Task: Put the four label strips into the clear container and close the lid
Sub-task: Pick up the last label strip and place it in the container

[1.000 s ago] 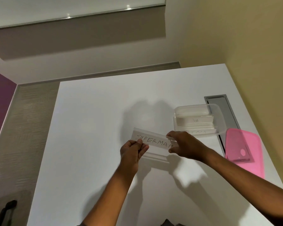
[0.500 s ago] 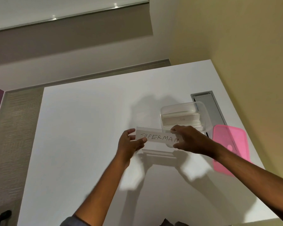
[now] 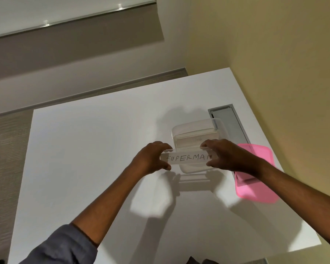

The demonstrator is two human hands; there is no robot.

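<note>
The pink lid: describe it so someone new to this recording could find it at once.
Start at the white table and go to its right side, beside the grey slot. The pink lid lies flat there, right of the clear container, partly behind the right hand. It is the only brightly coloured thing on the table.

White table (image 3: 95, 149) — beige wall (image 3: 284, 54), grey floor (image 3: 8, 149).

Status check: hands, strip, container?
Left hand and right hand pinch the SUPERMAN strip at its ends, over the open clear container. Pink lid off, lying to its right. Nothing blocking.
</note>
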